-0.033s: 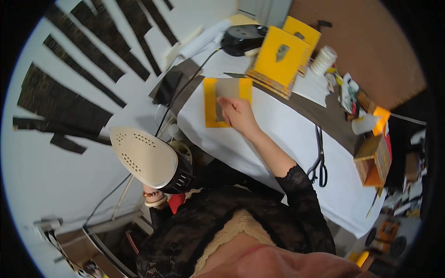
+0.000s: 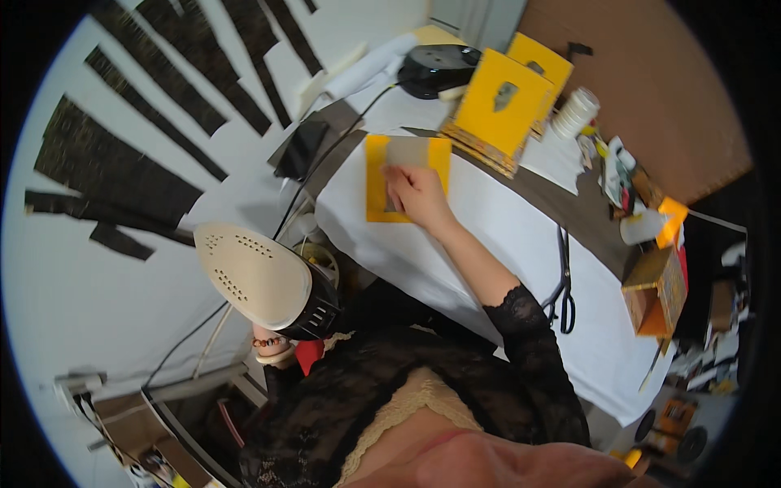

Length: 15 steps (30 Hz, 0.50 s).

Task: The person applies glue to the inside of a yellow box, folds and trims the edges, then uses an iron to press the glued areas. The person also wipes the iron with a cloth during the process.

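Observation:
At the left I hold a clothes iron (image 2: 256, 276) tilted up, its cream soleplate with small holes facing outward and its black body behind. My left hand (image 2: 263, 333) is closed on it and mostly hidden by it; a beaded bracelet and a pale bangle show at the wrist. On the white-covered table (image 2: 504, 220) lies a flat yellow piece (image 2: 377, 195) with a grey panel (image 2: 407, 150) down its middle. My right hand (image 2: 421, 197) rests over that panel, fingers curled in. What they pinch, if anything, cannot be made out.
Black scissors (image 2: 563, 281) lie right of my right forearm. Yellow panels (image 2: 496, 102) with grey patches lean at the back, beside a white thread spool (image 2: 576, 112) and a black iron base (image 2: 439, 69). The cord (image 2: 325, 154) crosses a dark phone (image 2: 301, 150). An open box (image 2: 653, 293) stands far right.
The whole view has shifted slightly, so the table things sit a little further right. Both hands keep their places, the iron still in the left.

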Available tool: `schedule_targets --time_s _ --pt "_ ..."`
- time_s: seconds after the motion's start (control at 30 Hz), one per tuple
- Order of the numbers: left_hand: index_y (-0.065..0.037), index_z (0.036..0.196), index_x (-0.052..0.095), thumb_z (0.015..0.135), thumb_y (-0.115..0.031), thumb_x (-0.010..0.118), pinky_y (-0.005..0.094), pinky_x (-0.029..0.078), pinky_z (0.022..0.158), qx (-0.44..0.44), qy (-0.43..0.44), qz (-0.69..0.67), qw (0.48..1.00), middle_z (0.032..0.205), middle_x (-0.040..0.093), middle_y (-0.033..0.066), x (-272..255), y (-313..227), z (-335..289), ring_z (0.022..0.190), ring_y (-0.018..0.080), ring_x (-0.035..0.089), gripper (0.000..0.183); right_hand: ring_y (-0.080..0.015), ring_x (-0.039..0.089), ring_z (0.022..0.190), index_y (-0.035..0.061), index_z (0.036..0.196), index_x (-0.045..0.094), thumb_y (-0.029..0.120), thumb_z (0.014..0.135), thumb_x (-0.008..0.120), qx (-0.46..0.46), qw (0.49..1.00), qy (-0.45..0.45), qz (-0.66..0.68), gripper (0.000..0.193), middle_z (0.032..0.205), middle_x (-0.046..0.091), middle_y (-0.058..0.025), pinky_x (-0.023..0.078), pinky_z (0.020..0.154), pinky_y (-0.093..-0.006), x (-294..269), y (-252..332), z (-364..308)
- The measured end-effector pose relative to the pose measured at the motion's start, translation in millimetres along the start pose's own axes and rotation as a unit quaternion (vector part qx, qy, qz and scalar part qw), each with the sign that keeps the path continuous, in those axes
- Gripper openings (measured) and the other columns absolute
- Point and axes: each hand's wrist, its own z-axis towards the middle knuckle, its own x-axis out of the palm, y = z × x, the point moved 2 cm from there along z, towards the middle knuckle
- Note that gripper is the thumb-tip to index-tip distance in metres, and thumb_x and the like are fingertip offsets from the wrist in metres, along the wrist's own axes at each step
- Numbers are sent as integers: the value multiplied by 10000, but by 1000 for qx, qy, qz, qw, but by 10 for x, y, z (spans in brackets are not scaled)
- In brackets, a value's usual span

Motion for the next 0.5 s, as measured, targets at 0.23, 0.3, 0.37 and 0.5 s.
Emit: schedule_targets --time_s 0.23,0.3,0.37,0.5 --pt "4 1370 449 973 -72 560 313 527 879 -28 -87 -31 995 1238 592 115 -494 202 -362 1070 172 604 419 -346 591 1044 72 1159 622 88 782 676 -309 873 -64 -372 381 1101 596 -156 511 880 -420 354 220 2163" --pt "4 1369 450 973 -73 559 312 528 877 -40 -75 -36 996 1235 594 113 -567 221 -236 1067 171 605 417 -324 603 1017 83 984 677 80 808 613 -302 808 -82 -499 188 1027 625 -130 522 847 -429 354 -52 2752" --pt "4 1368 452 974 -75 558 312 528 875 -46 -77 -41 995 1232 595 112 -655 236 -163 1064 170 606 415 -302 606 999 92 956 682 96 816 611 -304 749 -72 -584 158 1009 613 -113 529 821 -405 478 -152 3044" --pt "4 1366 454 975 -77 556 311 529 872 -51 -62 -47 996 1226 598 109 -752 223 56 1058 168 607 411 -276 584 1011 133 1016 710 144 786 688 -253 718 -31 -647 232 1002 572 -90 521 803 -391 435 -193 3307"
